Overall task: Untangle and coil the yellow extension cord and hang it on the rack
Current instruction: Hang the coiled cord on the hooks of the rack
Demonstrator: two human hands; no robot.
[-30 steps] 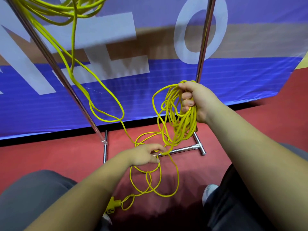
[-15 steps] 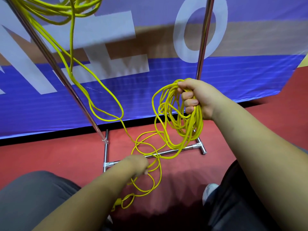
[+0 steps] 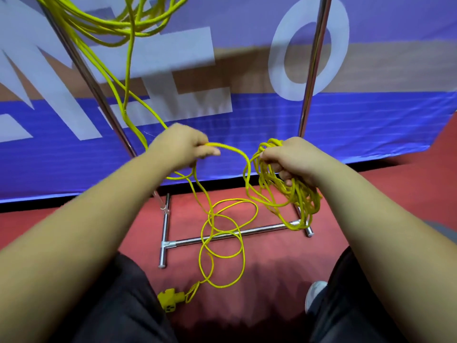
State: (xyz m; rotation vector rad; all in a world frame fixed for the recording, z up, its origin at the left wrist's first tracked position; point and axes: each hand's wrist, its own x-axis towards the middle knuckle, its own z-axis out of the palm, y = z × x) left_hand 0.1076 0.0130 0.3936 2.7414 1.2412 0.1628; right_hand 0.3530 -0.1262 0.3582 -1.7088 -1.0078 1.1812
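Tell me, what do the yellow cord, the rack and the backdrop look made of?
Yellow cord: flexible rubber or plastic jacket, matte; it bends into loose loops. Its socket block looks like moulded plastic. Rack: metal tubing, polished, probably chrome or steel, with bright mirror-like highlights. Backdrop: printed vinyl or fabric banner; faint horizontal ribbing and a soft sheen show.

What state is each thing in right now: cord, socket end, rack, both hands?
Yellow extension cord: partly coiled, loose loops on the red floor
Yellow socket block: lying on the floor
Chrome tube rack: upright, coil not yet hung
Left hand: pinches one cord strand
Right hand: grips the coiled part
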